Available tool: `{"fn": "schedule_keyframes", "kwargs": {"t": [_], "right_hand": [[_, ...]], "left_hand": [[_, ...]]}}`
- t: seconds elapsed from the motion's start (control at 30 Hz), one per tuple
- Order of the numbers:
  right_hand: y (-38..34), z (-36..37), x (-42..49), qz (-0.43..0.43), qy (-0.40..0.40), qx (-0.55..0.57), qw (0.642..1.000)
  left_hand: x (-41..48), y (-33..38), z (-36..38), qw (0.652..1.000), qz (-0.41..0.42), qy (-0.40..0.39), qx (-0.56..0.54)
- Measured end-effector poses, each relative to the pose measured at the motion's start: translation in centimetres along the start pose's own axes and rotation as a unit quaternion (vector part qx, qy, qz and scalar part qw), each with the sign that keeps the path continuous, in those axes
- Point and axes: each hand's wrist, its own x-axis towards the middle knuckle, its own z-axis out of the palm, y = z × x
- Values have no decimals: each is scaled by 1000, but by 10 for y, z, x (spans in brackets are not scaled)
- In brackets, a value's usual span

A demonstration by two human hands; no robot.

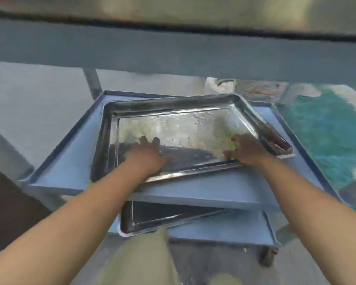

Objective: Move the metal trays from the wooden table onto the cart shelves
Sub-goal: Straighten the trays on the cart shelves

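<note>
A shiny metal tray [179,128] lies skewed on the middle shelf [214,190] of the blue cart. The corner of a second tray [280,146] sticks out from under it on the right. My left hand [146,155] rests flat inside the tray's near-left part, fingers stretched over its floor. My right hand [245,150] lies on the near-right part with fingers spread and the thumb by the near rim. Another metal tray [164,219] sits on the lower shelf [234,229], partly hidden by the middle shelf.
The cart's top shelf edge [173,50] spans the view just above the tray. A cart wheel [267,256] stands at the lower right. A dark wooden surface [10,204] is at the left. My knee in olive trousers [144,260] is close to the lower shelf.
</note>
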Motion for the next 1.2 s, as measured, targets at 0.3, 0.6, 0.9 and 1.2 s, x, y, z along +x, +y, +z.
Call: {"fn": "schedule_keyframes", "kwargs": {"t": [0.3, 0.6, 0.9, 1.2], "right_hand": [[9, -3, 14, -17, -47, -47, 998], [16, 6, 21, -9, -89, -39, 995], [13, 22, 7, 74, -105, -39, 991], [7, 28, -6, 87, -90, -33, 992]], "left_hand": [[2, 9, 15, 995, -33, -82, -55], [21, -2, 25, 995, -20, -71, -67], [42, -25, 24, 995, 32, -75, -58], [46, -33, 20, 995, 54, -72, -46]]}}
